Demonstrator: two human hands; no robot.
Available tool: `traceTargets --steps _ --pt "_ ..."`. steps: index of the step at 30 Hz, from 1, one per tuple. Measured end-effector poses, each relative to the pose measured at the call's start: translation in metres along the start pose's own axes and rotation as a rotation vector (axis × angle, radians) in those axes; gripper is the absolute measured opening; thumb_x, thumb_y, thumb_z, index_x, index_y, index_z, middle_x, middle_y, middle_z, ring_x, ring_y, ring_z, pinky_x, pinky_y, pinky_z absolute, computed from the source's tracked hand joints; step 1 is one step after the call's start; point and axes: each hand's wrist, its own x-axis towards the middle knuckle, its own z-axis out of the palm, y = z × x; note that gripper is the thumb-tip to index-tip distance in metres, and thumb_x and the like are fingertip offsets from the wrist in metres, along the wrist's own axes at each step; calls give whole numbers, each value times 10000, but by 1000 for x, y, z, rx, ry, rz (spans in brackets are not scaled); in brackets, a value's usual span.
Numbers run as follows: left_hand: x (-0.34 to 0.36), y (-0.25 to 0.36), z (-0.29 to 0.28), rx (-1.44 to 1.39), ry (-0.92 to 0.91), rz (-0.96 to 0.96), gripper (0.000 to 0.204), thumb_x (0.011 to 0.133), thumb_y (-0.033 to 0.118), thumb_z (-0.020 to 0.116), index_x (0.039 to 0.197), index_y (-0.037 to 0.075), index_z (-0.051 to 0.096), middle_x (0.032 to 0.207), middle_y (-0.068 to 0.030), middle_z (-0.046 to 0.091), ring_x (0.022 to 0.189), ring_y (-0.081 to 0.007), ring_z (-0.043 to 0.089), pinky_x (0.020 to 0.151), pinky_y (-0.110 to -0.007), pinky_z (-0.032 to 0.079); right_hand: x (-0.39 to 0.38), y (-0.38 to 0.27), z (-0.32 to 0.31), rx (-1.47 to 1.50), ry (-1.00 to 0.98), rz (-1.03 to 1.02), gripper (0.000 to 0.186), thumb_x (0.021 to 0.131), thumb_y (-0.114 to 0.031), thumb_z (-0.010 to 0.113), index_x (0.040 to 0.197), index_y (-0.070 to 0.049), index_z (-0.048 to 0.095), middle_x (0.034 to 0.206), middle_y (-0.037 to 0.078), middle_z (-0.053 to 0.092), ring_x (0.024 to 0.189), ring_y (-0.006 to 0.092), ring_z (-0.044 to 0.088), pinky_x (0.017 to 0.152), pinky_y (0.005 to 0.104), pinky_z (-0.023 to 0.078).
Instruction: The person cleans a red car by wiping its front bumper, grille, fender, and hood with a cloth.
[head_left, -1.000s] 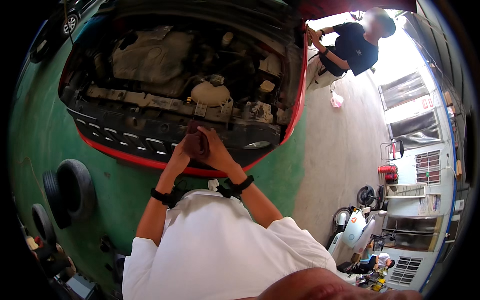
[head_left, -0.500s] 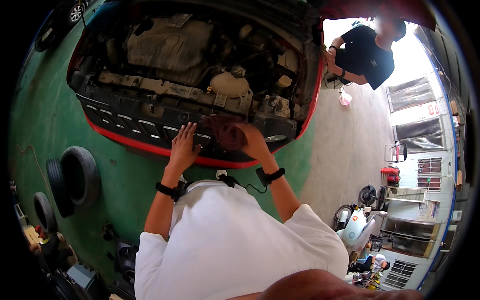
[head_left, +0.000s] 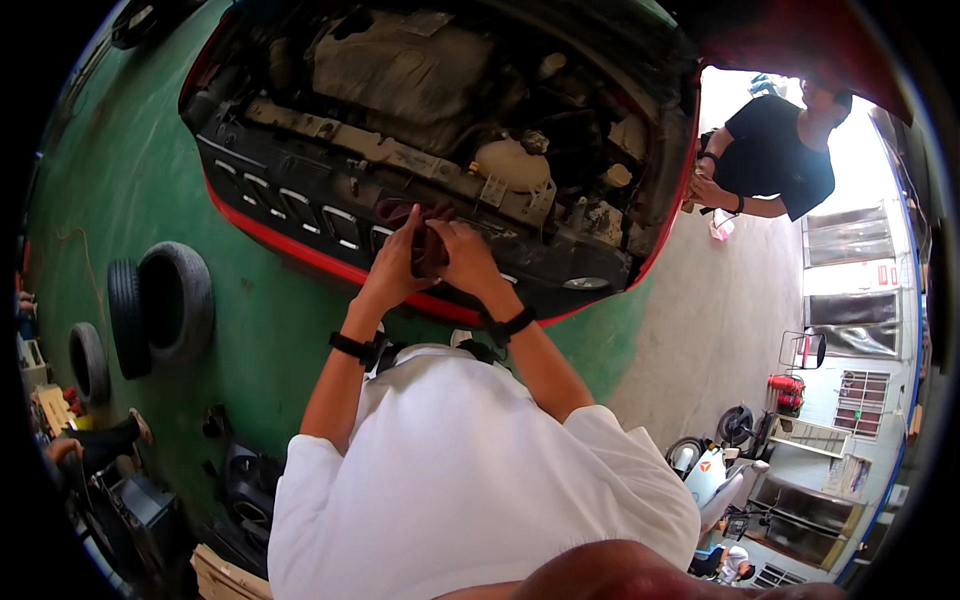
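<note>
A bunched dark red cloth (head_left: 429,248) is between my two hands at the front of a red car (head_left: 270,238) whose hood is raised. My right hand (head_left: 470,262) grips the cloth from the right side. On its left, my left hand (head_left: 393,268) has its fingers and thumb closed around the cloth's edge. Both hands are just over the black front panel with its chrome-edged grille slots (head_left: 340,228). Behind them lies the dusty engine bay, with a large engine cover (head_left: 400,75) and a pale rounded reservoir (head_left: 515,165).
A person in a black top (head_left: 775,150) stands at the car's right side, hands near its edge. Loose tyres (head_left: 178,300) stand on the green floor at left. A scooter (head_left: 708,478) and red cylinders (head_left: 787,390) are at right. Another person's leg (head_left: 110,435) shows lower left.
My left hand has come off the front panel onto the cloth. My right hand has moved left with the cloth, bringing both hands together. The view has shifted, so the car appears farther right.
</note>
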Motion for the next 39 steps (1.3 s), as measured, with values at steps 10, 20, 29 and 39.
traceTargets --steps 10,20,29,39 --pt "6 20 48 188 -98 212 985 741 293 848 1559 112 330 1457 -165 484 1359 -403 454 1194 -542 262 -68 -33 -96 541 -106 311 660 768 73 746 1378 -62 531 1292 154 639 1240 218 605 1031 371 509" --pt "-5 25 17 -813 -152 117 877 836 93 831 1542 102 310 1403 -100 545 1347 -235 480 1129 -396 416 -48 -27 -56 643 -24 252 883 809 25 745 1547 -119 283 1423 218 506 1322 326 537 1069 432 473" --pt "31 -75 -85 -387 764 128 678 804 48 822 1398 74 496 1230 -96 668 1154 -196 650 1012 -341 516 -2 -15 -53 46 -57 -42 492 868 -53 697 1344 -73 574 1325 169 590 1157 405 598 973 449 507" --pt "63 -185 -251 414 827 51 827 734 250 866 1459 96 499 1229 -197 672 1121 -387 660 983 -433 542 -55 9 -68 -180 -185 377 254 908 -3 610 1131 -77 706 1081 133 654 990 364 651 803 465 548"
